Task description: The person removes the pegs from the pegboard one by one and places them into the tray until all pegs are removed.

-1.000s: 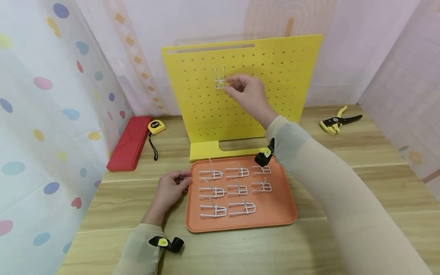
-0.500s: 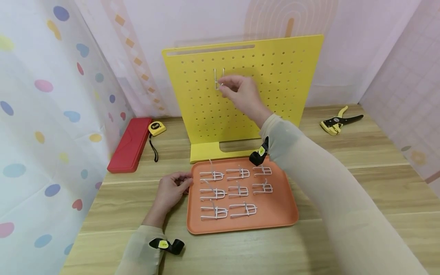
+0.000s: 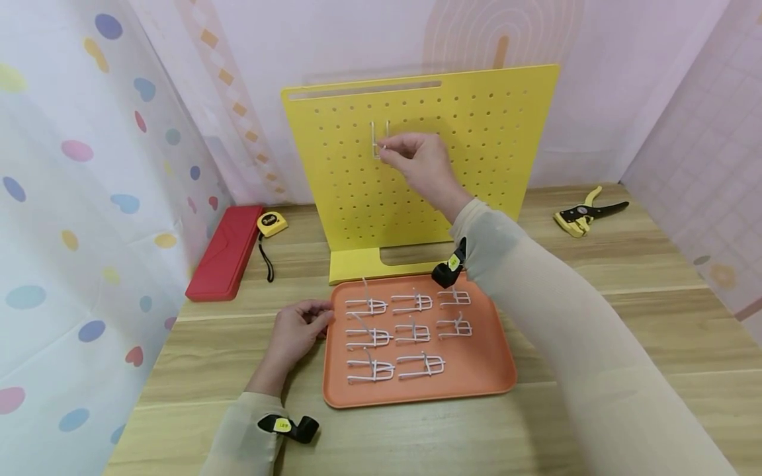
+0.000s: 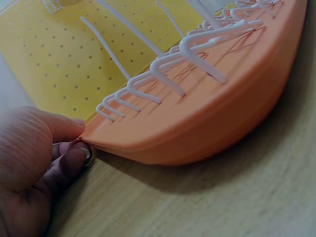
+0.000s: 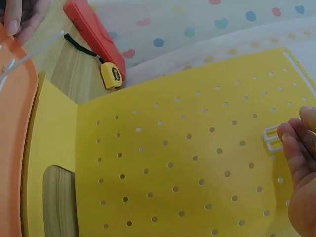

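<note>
A white wire pegboard hook stands against the upper part of the yellow pegboard, its two prongs upward. My right hand pinches the hook's lower right part between thumb and fingers, partly covering it. In the right wrist view the hook lies at the fingertips of the right hand. My left hand grips the left rim of an orange tray. The left wrist view shows the left hand with its thumb on top of the rim and fingers below. Several similar white hooks lie in rows on the tray.
A red case and a yellow tape measure with a black strap lie to the left on the wooden table. Yellow and black wire strippers lie at the right. Patterned curtains hang around the table.
My right hand has shifted slightly left, from the hook's right edge to a pinch on its lower part. The left hand stays at the tray rim.
</note>
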A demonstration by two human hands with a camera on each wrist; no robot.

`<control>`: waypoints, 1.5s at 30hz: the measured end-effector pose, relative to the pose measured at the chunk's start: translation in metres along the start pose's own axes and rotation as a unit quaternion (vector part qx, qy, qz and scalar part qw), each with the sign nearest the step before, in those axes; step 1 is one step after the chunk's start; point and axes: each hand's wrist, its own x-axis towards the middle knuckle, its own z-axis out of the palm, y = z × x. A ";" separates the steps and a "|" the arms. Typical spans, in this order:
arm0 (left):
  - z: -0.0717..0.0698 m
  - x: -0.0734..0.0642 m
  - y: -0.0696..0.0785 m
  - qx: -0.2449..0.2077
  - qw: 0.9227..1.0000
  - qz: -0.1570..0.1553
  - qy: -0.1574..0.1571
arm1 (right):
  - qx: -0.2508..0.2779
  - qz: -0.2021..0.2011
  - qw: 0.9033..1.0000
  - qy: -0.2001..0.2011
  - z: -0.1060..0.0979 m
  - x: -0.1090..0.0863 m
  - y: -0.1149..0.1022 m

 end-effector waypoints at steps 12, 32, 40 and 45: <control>-0.001 -0.003 0.000 0.002 1.000 -0.005 0.007 | 0.029 -0.035 0.999 -0.009 -0.007 -0.015 -0.006; 0.004 0.005 0.010 0.021 1.000 0.010 -0.006 | -0.021 -0.065 0.997 -0.021 -0.088 -0.172 0.041; 0.006 0.006 0.009 0.013 1.000 0.010 -0.011 | -0.057 -0.073 0.994 -0.059 -0.104 -0.223 0.065; 0.004 0.005 0.009 0.015 1.000 0.009 -0.005 | -0.069 -0.086 0.988 -0.109 -0.100 -0.243 0.076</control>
